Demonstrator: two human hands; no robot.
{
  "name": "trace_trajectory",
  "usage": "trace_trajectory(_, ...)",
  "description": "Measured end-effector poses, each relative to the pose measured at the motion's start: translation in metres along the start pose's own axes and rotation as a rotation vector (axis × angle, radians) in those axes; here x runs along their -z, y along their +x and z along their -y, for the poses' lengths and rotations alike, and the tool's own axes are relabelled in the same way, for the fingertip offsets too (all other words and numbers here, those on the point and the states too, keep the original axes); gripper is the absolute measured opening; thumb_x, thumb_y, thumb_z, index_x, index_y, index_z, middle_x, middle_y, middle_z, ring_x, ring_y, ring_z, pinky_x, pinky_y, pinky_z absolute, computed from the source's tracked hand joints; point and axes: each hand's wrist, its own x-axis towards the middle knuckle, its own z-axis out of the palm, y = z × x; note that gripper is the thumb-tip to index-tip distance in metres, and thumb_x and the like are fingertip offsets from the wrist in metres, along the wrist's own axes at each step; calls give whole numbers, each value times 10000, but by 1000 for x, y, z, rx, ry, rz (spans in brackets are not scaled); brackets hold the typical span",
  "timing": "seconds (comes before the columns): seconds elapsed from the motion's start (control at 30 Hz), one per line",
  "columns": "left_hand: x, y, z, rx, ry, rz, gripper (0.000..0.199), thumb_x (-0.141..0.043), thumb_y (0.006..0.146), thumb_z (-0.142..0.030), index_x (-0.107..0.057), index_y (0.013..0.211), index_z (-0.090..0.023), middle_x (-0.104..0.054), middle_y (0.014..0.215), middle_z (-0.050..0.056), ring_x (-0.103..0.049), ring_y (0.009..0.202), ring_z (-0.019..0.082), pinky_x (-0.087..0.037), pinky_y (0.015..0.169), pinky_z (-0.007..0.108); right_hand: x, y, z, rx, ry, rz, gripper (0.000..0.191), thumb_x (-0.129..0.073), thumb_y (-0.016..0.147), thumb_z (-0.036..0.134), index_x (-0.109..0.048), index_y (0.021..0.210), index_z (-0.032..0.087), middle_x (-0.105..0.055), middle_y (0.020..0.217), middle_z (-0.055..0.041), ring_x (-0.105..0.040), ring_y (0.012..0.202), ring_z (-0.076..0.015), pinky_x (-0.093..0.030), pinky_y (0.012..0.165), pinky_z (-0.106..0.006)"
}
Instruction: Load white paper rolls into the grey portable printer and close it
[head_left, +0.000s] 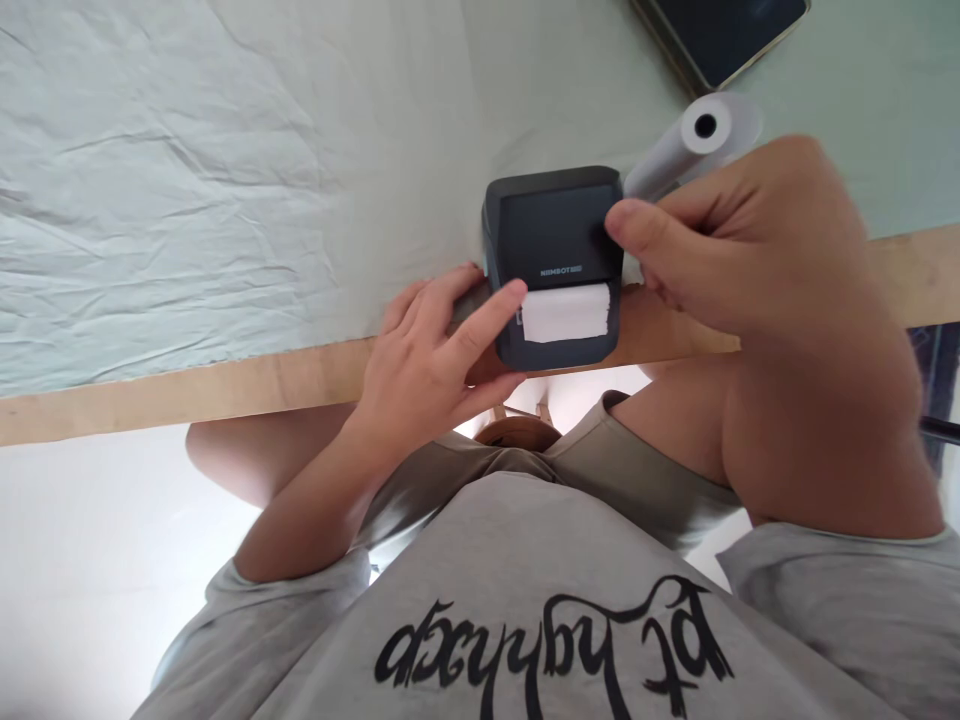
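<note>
A dark label printer point(561, 235) marked NIIMBOT lies at the table's front edge, with white paper point(566, 314) showing at its near end. My left hand point(442, 350) rests against the printer's left side, fingers spread, the index fingertip beside the paper's upper left corner. At the printer's right edge is my right hand point(720, 240), its thumb and fingers pressed together near the upper right side. Whatever lies between those fingers is hidden. Just behind the right hand a white paper roll point(664, 155) with a dark core touches or nearly touches the printer's corner.
A dark phone or tablet point(727, 35) lies at the top right, beyond the roll. A pale, wrinkled cloth point(225, 180) covers the table, whose bare wooden edge point(187, 396) runs along the front. My legs and a wooden stool point(517, 432) are below.
</note>
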Motion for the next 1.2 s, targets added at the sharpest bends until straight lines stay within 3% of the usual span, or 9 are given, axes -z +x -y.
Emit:
trace_trajectory(0.13, -1, 1, -1, 27, -30, -14, 794, -600, 977, -576, -298, 1647, -277, -587, 1521, 143, -583, 1374, 331, -449, 1173, 494, -1, 5, -1, -51, -72, 89, 607, -713, 924, 430, -477, 451, 132, -181, 453, 53, -190, 443, 22, -109, 445, -202)
trace_trajectory(0.23, -1, 1, -2, 19, -54, -42, 790, -607, 975, -548, -286, 1647, -284, -595, 1506, 139, -599, 1357, 322, -448, 1171, 474, -1, 7, 0, -18, -52, 114, 693, -732, 913, 377, -304, 430, 124, -171, 467, 45, -162, 458, 21, -82, 429, -222)
trace_trajectory(0.3, 0, 1, -3, 27, -70, -45, 797, -619, 965, -545, -290, 1644, -291, -588, 1515, 136, -600, 1353, 324, -444, 1173, 473, -1, 9, -1, -7, -30, 122, 697, -728, 914, 340, -277, 427, 124, -172, 453, 45, -163, 451, 20, -91, 433, -225)
trace_trajectory(0.5, 1, 2, -5, 73, -38, -4, 749, -618, 955, -570, -365, 1602, -289, -596, 1522, 124, -591, 1368, 324, -466, 1159, 491, 0, 15, -8, -44, -48, 238, 656, -699, 921, 454, -458, 386, 161, -431, 365, 34, -352, 402, -31, -214, 428, -258)
trace_trajectory(0.77, 4, 2, -8, 19, -59, -120, 647, -611, 971, -499, -434, 1532, -231, -653, 1427, 113, -655, 1277, 273, -532, 1108, 459, -1, 18, -10, -99, -90, 299, 669, -655, 966, 548, -486, 438, 173, -488, 422, -7, -391, 475, -72, -342, 566, -294)
trace_trajectory(0.97, -1, 2, -7, 96, -76, -44, 915, -543, 973, -674, -159, 1663, -210, -570, 1553, 148, -578, 1424, 302, -468, 1201, 490, -10, 16, -26, -59, 35, 280, 716, -566, 960, 713, -524, 483, 181, -517, 445, -10, -443, 479, -81, -391, 571, -288)
trace_trajectory(1.2, -3, 3, -5, 143, -66, 29, 998, -705, 891, -681, -295, 1646, -174, -479, 1626, 209, -505, 1490, 383, -413, 1229, 501, -14, 16, -33, -48, 87, 263, 773, -432, 966, 780, -530, 462, 203, -532, 426, -19, -491, 418, -103, -393, 468, -291)
